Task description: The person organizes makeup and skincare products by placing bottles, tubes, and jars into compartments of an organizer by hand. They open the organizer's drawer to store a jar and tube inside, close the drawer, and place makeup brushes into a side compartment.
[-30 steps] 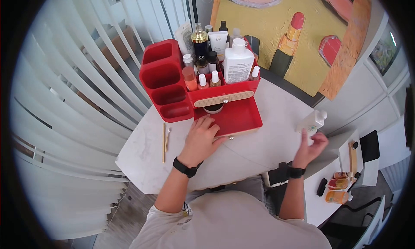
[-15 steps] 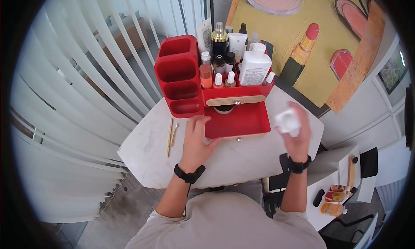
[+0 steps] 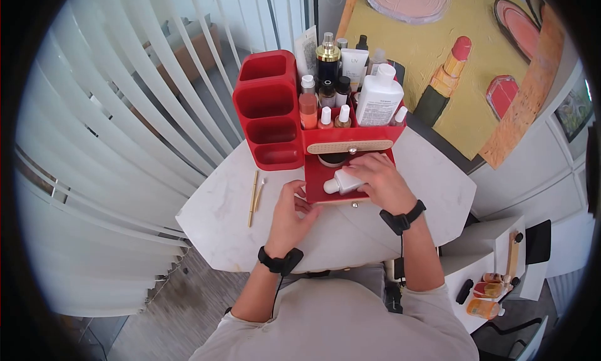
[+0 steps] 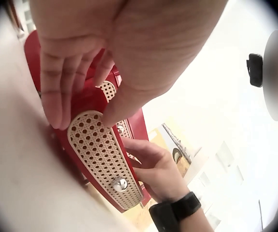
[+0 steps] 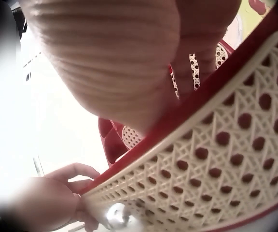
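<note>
My right hand [image 3: 383,184] holds a small white bottle [image 3: 344,182] over the pulled-out red drawer [image 3: 315,175]. The bottle lies on its side, its cap pointing left, low inside the drawer's walls. At the drawer's front left corner is my left hand [image 3: 289,218]. In the left wrist view its long fingers [image 4: 52,94] run along the drawer's side, while the thumb lies at the top of the woven front panel [image 4: 98,152]. A round dark-topped jar [image 3: 332,160] sits at the back of the drawer, partly under the upper drawer front [image 3: 335,147].
The red organizer [image 3: 350,134] carries several bottles and tubes, including a large white bottle [image 3: 379,101]. Its left side has open compartments [image 3: 266,101]. Two thin brushes [image 3: 253,201] lie left on the white table [image 3: 219,217]. A makeup painting [image 3: 400,45] stands behind; blinds [image 3: 125,110] hang left.
My right hand picked up the white bottle from the table's right side and brought it left into the drawer. My left hand has stayed by the drawer's left corner.
</note>
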`<state>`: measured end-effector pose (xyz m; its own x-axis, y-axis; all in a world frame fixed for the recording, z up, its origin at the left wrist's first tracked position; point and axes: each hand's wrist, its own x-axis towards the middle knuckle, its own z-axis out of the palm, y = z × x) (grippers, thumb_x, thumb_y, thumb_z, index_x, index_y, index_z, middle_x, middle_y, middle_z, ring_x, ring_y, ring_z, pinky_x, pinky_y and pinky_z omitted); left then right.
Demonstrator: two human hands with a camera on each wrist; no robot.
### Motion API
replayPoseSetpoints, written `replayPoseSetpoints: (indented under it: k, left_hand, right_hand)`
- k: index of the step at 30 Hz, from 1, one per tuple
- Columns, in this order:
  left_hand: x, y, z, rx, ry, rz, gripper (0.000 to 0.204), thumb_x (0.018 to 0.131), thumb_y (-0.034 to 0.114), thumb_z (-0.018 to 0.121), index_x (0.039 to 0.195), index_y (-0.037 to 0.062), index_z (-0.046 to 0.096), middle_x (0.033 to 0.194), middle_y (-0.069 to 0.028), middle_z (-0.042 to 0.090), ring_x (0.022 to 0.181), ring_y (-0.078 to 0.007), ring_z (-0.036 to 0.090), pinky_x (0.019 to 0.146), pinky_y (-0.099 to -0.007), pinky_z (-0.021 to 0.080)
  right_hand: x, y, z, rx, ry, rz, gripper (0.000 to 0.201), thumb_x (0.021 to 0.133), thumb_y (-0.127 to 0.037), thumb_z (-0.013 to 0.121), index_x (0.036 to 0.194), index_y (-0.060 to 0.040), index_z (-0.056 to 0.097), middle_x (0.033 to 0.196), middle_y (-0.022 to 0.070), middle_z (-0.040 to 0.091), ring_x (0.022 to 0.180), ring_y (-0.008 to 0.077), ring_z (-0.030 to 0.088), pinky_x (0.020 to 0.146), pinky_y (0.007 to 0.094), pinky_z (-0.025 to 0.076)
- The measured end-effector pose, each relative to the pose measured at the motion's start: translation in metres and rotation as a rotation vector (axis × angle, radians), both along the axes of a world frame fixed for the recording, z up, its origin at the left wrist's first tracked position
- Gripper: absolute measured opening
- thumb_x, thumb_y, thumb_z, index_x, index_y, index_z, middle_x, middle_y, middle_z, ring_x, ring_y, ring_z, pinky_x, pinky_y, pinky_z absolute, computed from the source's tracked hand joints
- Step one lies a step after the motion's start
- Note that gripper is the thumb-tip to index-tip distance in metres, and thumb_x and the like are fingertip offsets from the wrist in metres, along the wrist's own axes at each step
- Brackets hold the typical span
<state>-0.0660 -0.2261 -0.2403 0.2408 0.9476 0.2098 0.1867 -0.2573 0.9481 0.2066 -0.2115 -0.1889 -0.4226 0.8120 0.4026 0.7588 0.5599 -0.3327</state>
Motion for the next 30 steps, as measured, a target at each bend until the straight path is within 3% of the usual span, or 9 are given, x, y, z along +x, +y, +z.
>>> replayPoseSetpoints:
  k: [3, 5, 7, 10, 15, 18, 23, 28, 30]
  left_hand:
    - [0.0, 0.001, 0.002, 0.031, -0.007, 0.035, 0.055, 0.086, -0.001, 0.085, 0.129, 0.0028, 0.052, 0.105, -0.009, 0.062, 0.082, -0.0168, 0.068, 0.073, -0.0289, 0.059]
    - [-0.002, 0.0, 0.0, -0.048, -0.068, 0.063, 0.036, 0.088, 0.0, 0.084, 0.113, 0.0008, 0.057, 0.093, -0.0075, 0.064, 0.081, -0.0148, 0.068, 0.074, -0.028, 0.059]
    - [-0.003, 0.001, 0.001, -0.063, -0.043, 0.065, 0.029, 0.09, 0.0, 0.083, 0.106, 0.0001, 0.058, 0.091, -0.0055, 0.065, 0.082, -0.0124, 0.068, 0.075, -0.0274, 0.059]
    - [-0.003, 0.0, 0.0, -0.067, 0.011, 0.057, 0.02, 0.093, 0.001, 0.081, 0.097, -0.0015, 0.062, 0.089, -0.0038, 0.066, 0.082, -0.01, 0.068, 0.077, -0.0266, 0.059]
    - [-0.002, 0.009, 0.001, -0.032, -0.03, 0.051, 0.014, 0.094, 0.004, 0.081, 0.099, -0.0022, 0.069, 0.098, -0.0059, 0.071, 0.086, -0.0131, 0.07, 0.08, -0.0284, 0.059]
    - [-0.016, 0.008, 0.012, 0.061, 0.023, 0.088, 0.02, 0.088, 0.007, 0.084, 0.102, -0.0002, 0.073, 0.104, -0.0142, 0.071, 0.092, -0.0276, 0.072, 0.083, -0.0365, 0.06]
    - [-0.067, 0.014, 0.009, 0.356, 0.561, 0.391, 0.029, 0.078, 0.008, 0.089, 0.102, 0.0027, 0.073, 0.106, -0.0143, 0.063, 0.095, -0.035, 0.066, 0.08, -0.0428, 0.056]
    - [-0.099, 0.023, 0.003, 0.225, 0.704, 0.47, 0.025, 0.077, 0.011, 0.09, 0.094, 0.0034, 0.073, 0.1, -0.0133, 0.061, 0.088, -0.0337, 0.064, 0.078, -0.0436, 0.055]
    - [-0.103, 0.029, 0.002, 0.051, 0.56, 0.338, 0.019, 0.078, 0.01, 0.088, 0.089, 0.0028, 0.073, 0.1, -0.0136, 0.061, 0.084, -0.0317, 0.065, 0.077, -0.0417, 0.055]
  right_hand:
    - [0.008, -0.014, -0.008, 0.101, 0.256, 0.041, 0.043, 0.075, 0.008, 0.078, 0.116, -0.0055, 0.076, 0.12, 0.0122, 0.068, 0.119, 0.0352, 0.064, 0.101, 0.0436, 0.055]
    - [0.007, -0.045, -0.003, 0.29, 0.418, -0.386, 0.028, 0.082, 0.005, 0.079, 0.108, -0.0037, 0.077, 0.105, 0.013, 0.072, 0.101, 0.0307, 0.072, 0.087, 0.038, 0.059]
    - [0.026, -0.077, -0.036, -0.002, 0.658, -0.569, 0.009, 0.089, -0.004, 0.081, 0.097, -0.0017, 0.077, 0.087, 0.0122, 0.075, 0.081, 0.0232, 0.074, 0.074, 0.0333, 0.058]
    - [0.027, -0.085, -0.04, -0.36, 0.675, -0.325, 0.011, 0.092, -0.01, 0.082, 0.092, 0.0004, 0.077, 0.079, 0.0109, 0.076, 0.072, 0.0168, 0.073, 0.066, 0.0299, 0.056]
    - [0.02, -0.045, -0.035, -0.306, 0.636, -0.25, 0.018, 0.092, -0.01, 0.083, 0.107, 0.0001, 0.08, 0.093, 0.0111, 0.081, 0.087, 0.0186, 0.076, 0.085, 0.0314, 0.059]
    - [0.029, -0.019, -0.043, -0.315, 0.619, -0.205, 0.021, 0.091, -0.009, 0.083, 0.11, -0.0007, 0.08, 0.098, 0.011, 0.081, 0.089, 0.0185, 0.075, 0.086, 0.0316, 0.059]
    - [0.043, 0.015, -0.037, -0.401, 0.58, -0.132, 0.026, 0.094, -0.003, 0.078, 0.119, 0.0009, 0.076, 0.115, 0.0073, 0.08, 0.109, 0.0152, 0.072, 0.1, 0.0344, 0.055]
    - [0.063, 0.023, -0.056, -0.534, 0.703, -0.09, 0.025, 0.096, -0.005, 0.077, 0.12, 0.001, 0.076, 0.117, 0.0074, 0.079, 0.109, 0.016, 0.072, 0.101, 0.0334, 0.055]
    - [0.072, 0.022, -0.068, -0.536, 0.743, -0.054, 0.024, 0.097, -0.005, 0.076, 0.12, 0.0007, 0.076, 0.117, 0.0078, 0.08, 0.108, 0.0159, 0.072, 0.101, 0.0323, 0.055]
